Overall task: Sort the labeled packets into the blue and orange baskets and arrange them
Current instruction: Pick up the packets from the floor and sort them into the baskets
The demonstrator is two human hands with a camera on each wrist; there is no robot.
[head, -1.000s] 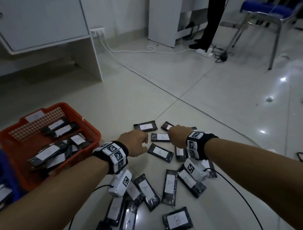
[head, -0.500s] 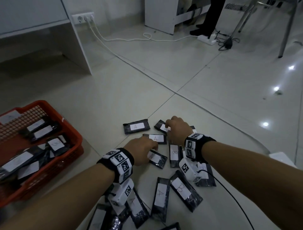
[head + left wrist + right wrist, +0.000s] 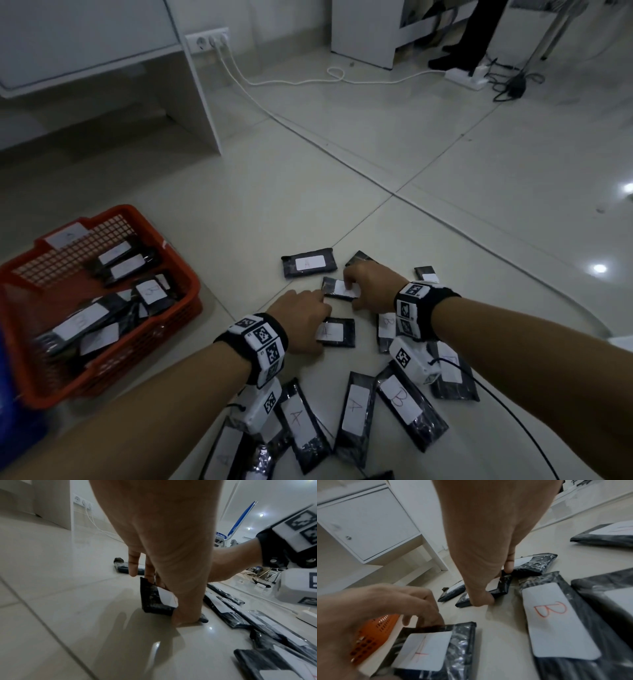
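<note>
A pale tiled floor (image 3: pixel 445 178) with a white cable (image 3: pixel 281 80) trailing off to a wall socket, and I am low over a scatter of black packets with white labels. The orange basket (image 3: pixel 178 274) sits to my left, already holding several packets; a sliver of blue at the far left edge may be the other basket, though I cannot tell for sure.

My left hand (image 3: pixel 301 320) is on the A packet (image 3: pixel 337 333) just below the middle of the scatter. In the left wrist view my fingers (image 3: pixel 150 572) and thumb pinch its near and far edges, and the far edge is tilted up off the tile. My right hand (image 3: pixel 371 289) is curled on the small packet (image 3: pixel 340 288) just beyond it, fingertips on the label, thumb tucked at the near edge; its letter is hidden under my fingers, so I cannot read it.

What the next move turns on: the A packet lies with its long axis across me, left to right, and its free end points away from the orange basket. The basket is well apart to the left, on my left hand's side, so that hand is the nearer carrier. My two hands sit nearly touching, so lifting one packet could nudge the other
</note>
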